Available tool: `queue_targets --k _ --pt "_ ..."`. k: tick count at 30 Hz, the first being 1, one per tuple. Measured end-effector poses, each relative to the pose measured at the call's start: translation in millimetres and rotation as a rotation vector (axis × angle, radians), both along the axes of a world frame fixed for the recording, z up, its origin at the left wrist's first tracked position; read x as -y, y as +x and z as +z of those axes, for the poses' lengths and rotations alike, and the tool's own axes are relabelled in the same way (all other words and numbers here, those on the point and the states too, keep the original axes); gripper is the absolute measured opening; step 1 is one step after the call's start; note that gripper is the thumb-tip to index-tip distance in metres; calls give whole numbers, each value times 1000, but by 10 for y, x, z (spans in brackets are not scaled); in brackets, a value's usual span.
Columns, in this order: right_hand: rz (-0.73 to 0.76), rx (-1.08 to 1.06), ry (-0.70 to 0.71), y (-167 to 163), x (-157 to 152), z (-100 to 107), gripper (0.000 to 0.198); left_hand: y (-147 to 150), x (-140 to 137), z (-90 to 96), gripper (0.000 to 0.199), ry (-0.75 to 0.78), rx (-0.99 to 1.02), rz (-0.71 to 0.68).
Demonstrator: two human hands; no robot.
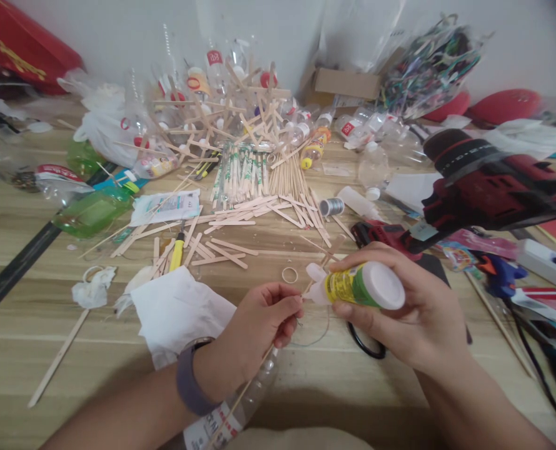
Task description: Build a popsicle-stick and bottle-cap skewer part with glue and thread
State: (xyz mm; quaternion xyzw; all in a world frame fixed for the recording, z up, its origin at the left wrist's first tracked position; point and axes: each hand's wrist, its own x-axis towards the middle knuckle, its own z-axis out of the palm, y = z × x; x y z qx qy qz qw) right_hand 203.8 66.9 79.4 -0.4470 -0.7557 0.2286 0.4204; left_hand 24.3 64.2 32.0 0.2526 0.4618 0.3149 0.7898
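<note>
My right hand [413, 306] is wrapped round a small glue bottle [353, 286] with a yellow and green label. The bottle is tipped sideways, its white base to the right and its pale nozzle pointing left at my left fingertips. Closed in a pinch, my left hand [263, 315] holds a thin bamboo skewer [243, 397] that slants down towards me. Whether the nozzle touches the skewer cannot be made out. Under my left wrist lies a clear plastic bottle [257, 387]. A small ring [290, 275] rests on the table just beyond my hands.
Loose craft sticks [222, 253] and a bundle of skewers [287, 175] lie ahead. Plastic bottles crowd the back. A red and black power drill [484, 187] stands at the right, near a hot glue gun [498, 275]. White tissue [179, 312] lies left of my hands.
</note>
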Motion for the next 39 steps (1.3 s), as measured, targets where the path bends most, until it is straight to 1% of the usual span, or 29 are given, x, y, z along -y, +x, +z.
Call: queue_targets --k 3,8,12,18,20,24,26,29,31,34,39 --pt "-27 -21 -10 2 -10 3 23 0 0 2 21 2 -5 -4" --pt "-20 -53 -53 -20 -19 1 25 3 -1 11 21 4 -14 -10" --pt "-68 -238 -129 -23 -25 -13 25 -1 -6 10 20 12 -12 -6" --pt "-114 -468 -156 95 -58 -52 24 -10 -15 18 22 4 14 32" --pt "-93 -524 -233 139 -61 -61 29 -17 -19 23 22 4 25 46" --pt "-36 -688 -484 196 -19 -119 36 -27 -28 24 23 9 22 50" --pt "-24 -809 -552 201 32 -192 37 -27 -38 24 24 11 15 52" --pt "-2 -928 -596 190 136 -354 34 -32 -63 31 24 16 1 69" --pt "-4 -854 -613 183 193 -467 33 -44 -81 46 21 27 -13 94" --pt "-80 -638 -594 177 200 -582 36 -67 -100 79 19 50 -36 146" --pt "-220 -339 -504 146 -34 -634 34 -77 -99 121 22 70 -32 206"
